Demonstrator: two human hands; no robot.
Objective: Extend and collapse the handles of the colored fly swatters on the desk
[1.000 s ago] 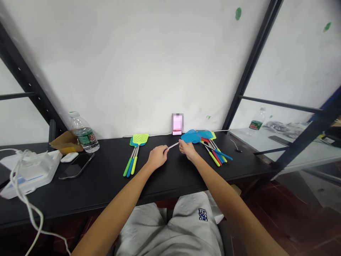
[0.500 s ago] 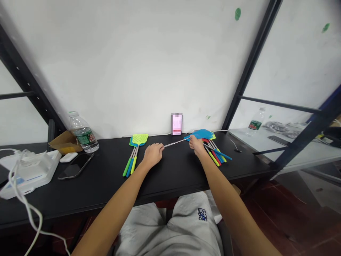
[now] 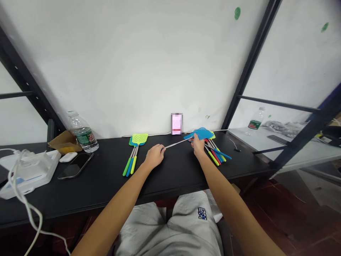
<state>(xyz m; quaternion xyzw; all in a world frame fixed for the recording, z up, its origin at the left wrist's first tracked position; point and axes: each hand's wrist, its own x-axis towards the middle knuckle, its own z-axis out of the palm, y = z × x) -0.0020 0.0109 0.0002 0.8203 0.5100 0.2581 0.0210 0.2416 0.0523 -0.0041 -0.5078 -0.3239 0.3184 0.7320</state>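
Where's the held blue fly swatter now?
Head view, centre to right: the blue fly swatter spans the left hand and right hand, its mesh end overlapping the right-side swatter bunch.

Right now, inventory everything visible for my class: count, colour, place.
Held fly swatter: one, blue, centre.
Stacked fly swatters: three, green, blue, yellow handles, left.
Piled fly swatters: several, mixed colours, right.
Water bottles: two, clear, left and right.
Smartphones: two, black flat left, pink-lit upright back.
Cardboard box: one, brown, left.
Small case: one, white, left.
Chargers: count unclear, white, left.
Cables: several, white, left and back.
Desk: one, black, centre.
Side table: one, white, right.
Framing: several, black, both sides.
Wall: one, white, back.
Shorts: one, grey, bottom.
Left hand: one, bare, centre.
Right hand: one, bare, centre.
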